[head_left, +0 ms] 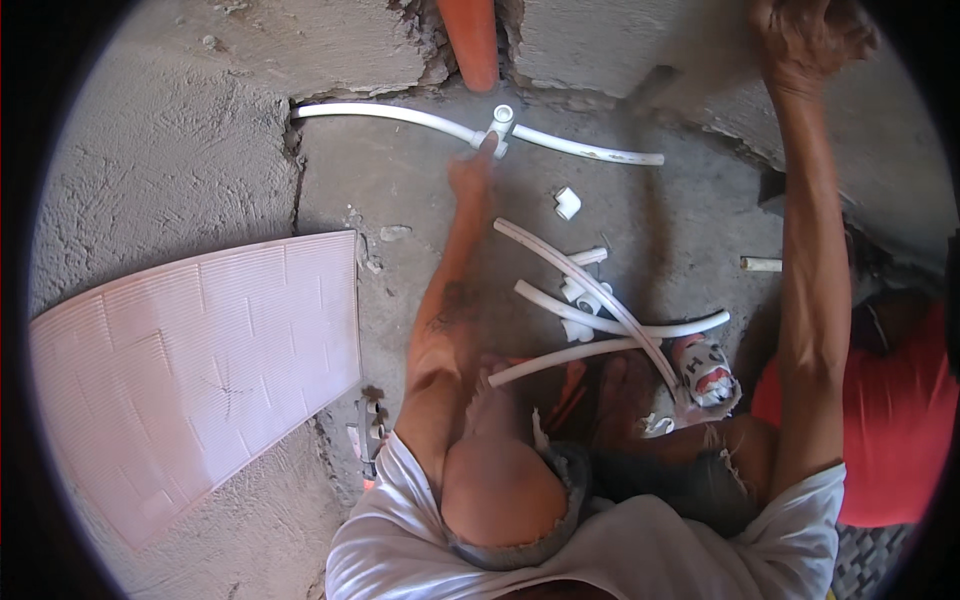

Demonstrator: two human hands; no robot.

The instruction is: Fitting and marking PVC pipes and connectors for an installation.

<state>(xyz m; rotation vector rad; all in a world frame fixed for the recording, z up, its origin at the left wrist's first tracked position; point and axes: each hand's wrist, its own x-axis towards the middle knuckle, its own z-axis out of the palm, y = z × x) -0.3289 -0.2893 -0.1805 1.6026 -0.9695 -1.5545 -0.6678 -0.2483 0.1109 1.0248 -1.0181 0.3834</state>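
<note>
My left hand (pixel 472 172) reaches forward to the white tee fitting (pixel 497 133), its fingers closed on it. A long white plastic pipe (pixel 390 113) runs left from that fitting to the wall. On its right side lies a shorter white pipe (pixel 590 152). My right hand (pixel 812 45) is raised high at the upper right, closed in a fist. A motion-blurred, hammer-like tool (pixel 662 82) stretches leftward from the fist; its exact form is smeared. A white elbow fitting (pixel 567 203) rests on the concrete between my arms.
Several loose white pipes (pixel 580 272) lie crossed over white fittings (pixel 588 303) before my feet. Beside them stands a paper-wrapped can (pixel 706 372). An orange pipe (pixel 470 45) rises against the far wall. Left is a pale pink ribbed panel (pixel 215 350); right, red cloth (pixel 900 420).
</note>
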